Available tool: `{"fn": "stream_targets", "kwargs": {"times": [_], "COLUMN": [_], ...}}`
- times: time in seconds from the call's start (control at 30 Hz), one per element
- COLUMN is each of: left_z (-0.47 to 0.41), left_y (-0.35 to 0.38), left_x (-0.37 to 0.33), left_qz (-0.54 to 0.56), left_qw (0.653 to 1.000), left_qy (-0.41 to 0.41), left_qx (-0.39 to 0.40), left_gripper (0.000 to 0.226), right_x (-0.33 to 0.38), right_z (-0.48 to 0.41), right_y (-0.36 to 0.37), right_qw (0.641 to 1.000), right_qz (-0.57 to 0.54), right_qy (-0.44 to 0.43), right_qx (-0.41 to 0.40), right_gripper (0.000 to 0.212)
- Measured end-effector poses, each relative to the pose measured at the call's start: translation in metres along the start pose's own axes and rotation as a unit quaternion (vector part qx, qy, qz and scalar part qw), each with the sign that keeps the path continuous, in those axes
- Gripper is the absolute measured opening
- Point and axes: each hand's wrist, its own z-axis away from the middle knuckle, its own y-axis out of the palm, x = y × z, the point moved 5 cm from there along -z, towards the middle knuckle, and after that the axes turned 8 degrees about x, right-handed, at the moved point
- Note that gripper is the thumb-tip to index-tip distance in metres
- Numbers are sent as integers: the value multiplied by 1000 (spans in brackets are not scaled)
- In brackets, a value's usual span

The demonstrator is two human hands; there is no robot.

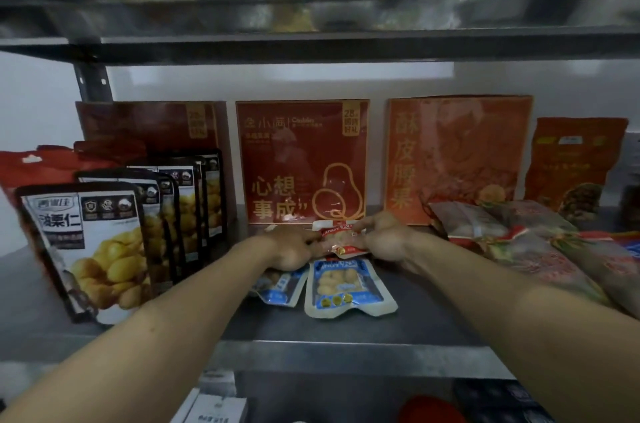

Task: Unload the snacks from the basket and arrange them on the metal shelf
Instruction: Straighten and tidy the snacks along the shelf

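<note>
Both of my arms reach onto the metal shelf (346, 346). My left hand (289, 249) and my right hand (386, 237) pinch a small red peanut snack packet (341, 237) between them, one at each side, just in front of the middle red box (301, 159). Two small blue snack packets lie flat on the shelf below the hands: one (348, 287) fully shown, the other (278, 287) partly under my left hand. The basket is not in view.
A row of black chestnut pouches (90, 246) stands at the left. Red boxes (457, 156) lean against the back wall. A pile of clear and red bags (519, 239) lies at the right, with an orange bag (571, 166) behind. An upper shelf (311, 42) hangs overhead.
</note>
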Motion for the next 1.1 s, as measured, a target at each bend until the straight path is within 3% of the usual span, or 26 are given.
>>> {"fn": "stream_targets", "kwargs": {"times": [0.23, 0.47, 0.53, 0.7, 1.1], "left_z": [-3, 9, 12, 28, 42], "left_y": [1, -16, -24, -28, 5], "left_x": [4, -8, -16, -61, -183], "left_qz": [-23, -12, -7, -129, -145], "left_qw": [1000, 997, 990, 965, 946], "left_qy": [-15, 19, 44, 66, 73], "left_qx": [0, -80, -135, -219, -279], "left_gripper": [72, 59, 55, 64, 69], "right_x": [4, 16, 18, 19, -44], "right_z": [7, 14, 20, 54, 123], "right_y": [6, -2, -10, -38, -139], "right_qw": [997, 987, 971, 894, 864], "right_qz": [76, 153, 226, 434, 490], "right_qy": [-7, -52, -71, -69, -38], "right_qx": [6, -5, -39, -84, -112], "right_gripper": [39, 57, 66, 84, 88]}}
